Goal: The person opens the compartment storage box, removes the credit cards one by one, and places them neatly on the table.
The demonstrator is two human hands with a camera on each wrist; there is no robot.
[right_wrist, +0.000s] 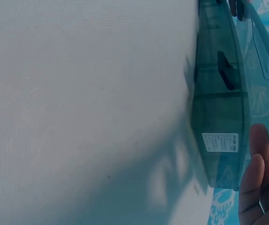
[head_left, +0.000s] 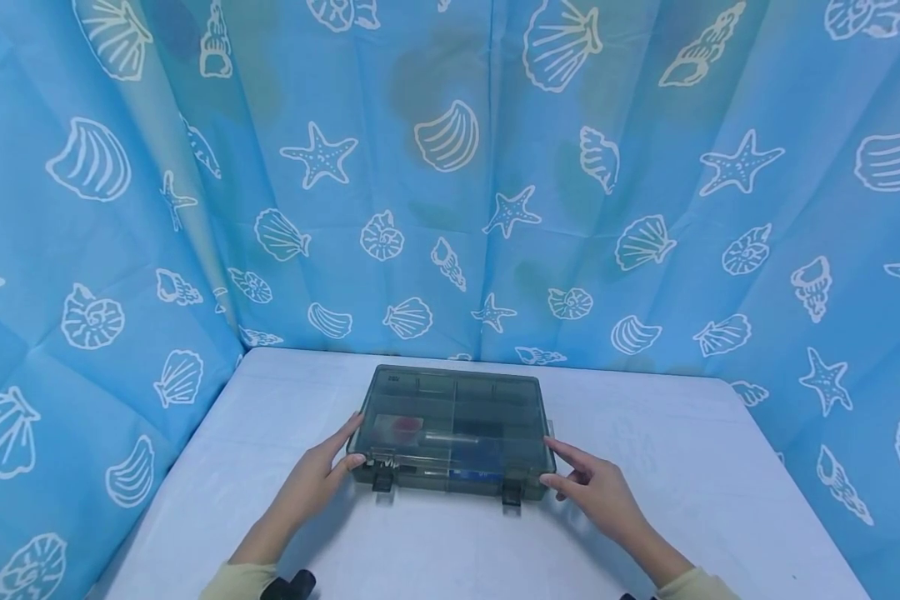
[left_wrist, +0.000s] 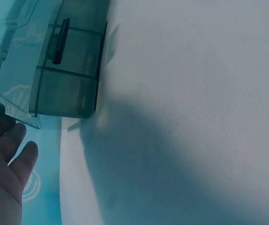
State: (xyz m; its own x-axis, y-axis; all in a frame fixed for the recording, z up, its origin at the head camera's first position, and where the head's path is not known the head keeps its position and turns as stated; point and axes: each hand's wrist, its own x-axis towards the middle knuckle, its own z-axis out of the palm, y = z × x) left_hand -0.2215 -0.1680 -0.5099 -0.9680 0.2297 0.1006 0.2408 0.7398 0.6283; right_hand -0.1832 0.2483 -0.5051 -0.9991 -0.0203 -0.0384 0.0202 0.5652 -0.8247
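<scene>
A translucent dark green plastic storage case rests on the white table, its two black latches unfastened at the front. Both wrist views show its clear lid tilted up from the base. My left hand grips the lid at the left front corner, thumb on the front edge and fingers along the side. At the right front corner, my right hand holds the lid between thumb and fingers. Through the plastic show a red patch and a blue item. A white label marks the right side.
White cloth covers the table. Behind and beside it hangs a blue curtain printed with white shells and starfish, close to the table's back edge. Near my left sleeve is a black wrist device.
</scene>
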